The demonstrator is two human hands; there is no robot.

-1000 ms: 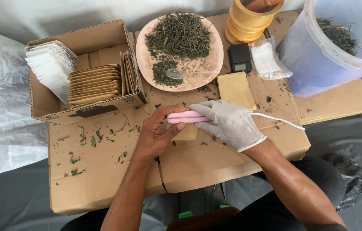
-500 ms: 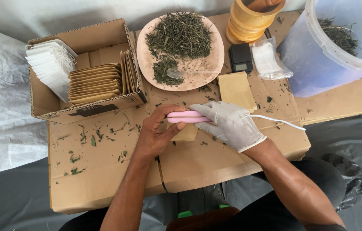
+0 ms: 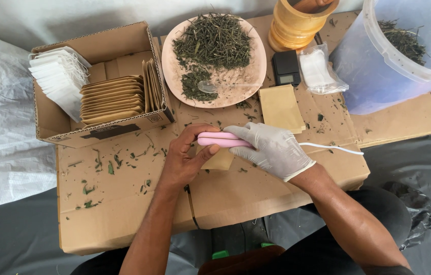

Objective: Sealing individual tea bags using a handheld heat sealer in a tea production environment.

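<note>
Barely shifted since a second ago: both hands plus the pink sealer (image 3: 221,139) nudged a touch up and left, same grip as before. Gloved right hand (image 3: 272,148) wrapped over the back half of the sealer, fingers pressed together and squeezing it shut. Bare left hand (image 3: 187,159) curled round the front end, thumb underneath and fingers over the top, pinching the tip closed. Clamped in there, a small brown paper sachet (image 3: 220,159), lower part poking out under the sealer and lying on the cardboard work surface (image 3: 123,203). White cord (image 3: 335,148) trailing off to the right from under the glove.

Further back: pink plate (image 3: 256,76) heaped with dried green herbs (image 3: 213,40), clear plastic spoon (image 3: 210,87) lying in it. Flat brown envelope (image 3: 280,107) just right of the plate, small black pocket scale (image 3: 285,69) above that, clear bag of white filter bags (image 3: 320,71) next to it. Wooden mortar (image 3: 297,23) at the top, big translucent tub (image 3: 404,56) in the top right corner. Left side, open cardboard box (image 3: 57,122) holding stacked brown sachets (image 3: 112,99) and white tea bags (image 3: 60,76). Herb crumbs scattered all over the cardboard.
</note>
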